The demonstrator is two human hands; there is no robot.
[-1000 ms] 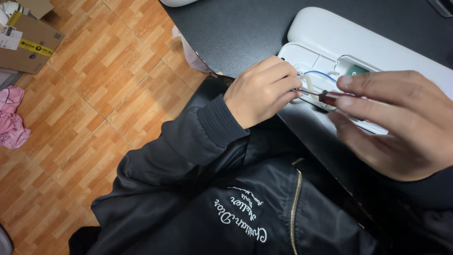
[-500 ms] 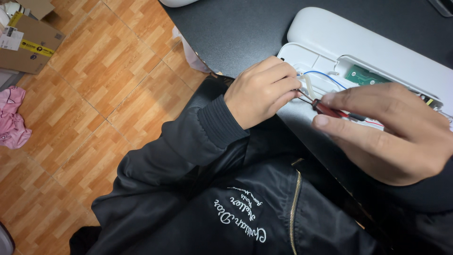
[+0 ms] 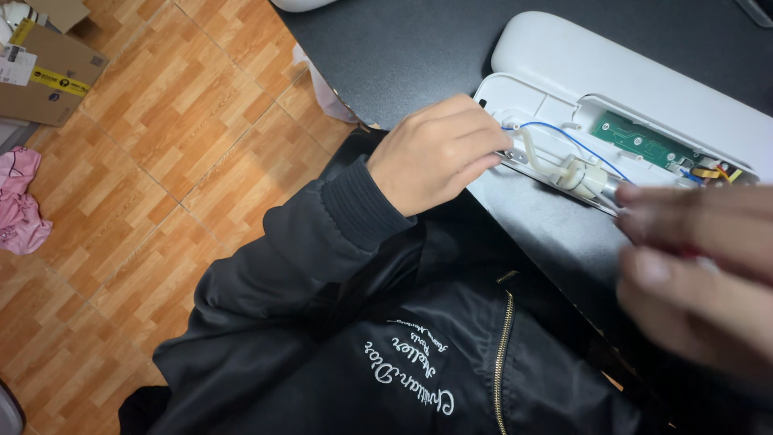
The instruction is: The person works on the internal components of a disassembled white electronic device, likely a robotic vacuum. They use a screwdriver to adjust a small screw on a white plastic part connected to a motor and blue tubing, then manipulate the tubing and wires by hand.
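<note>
Two hands are in view: the left hand (image 3: 435,153) and the right hand (image 3: 700,266), blurred. One white plastic casing (image 3: 612,72) lies open on the dark surface (image 3: 403,48), toward its far right corner. Inside it sits one green circuit board (image 3: 640,141), one blue wire (image 3: 580,145) and one small whitish cylindrical part (image 3: 586,177). On the floor (image 3: 161,161) lie one cardboard box (image 3: 44,76) at the far left and one pink cloth (image 3: 18,201) at the left edge.
</note>
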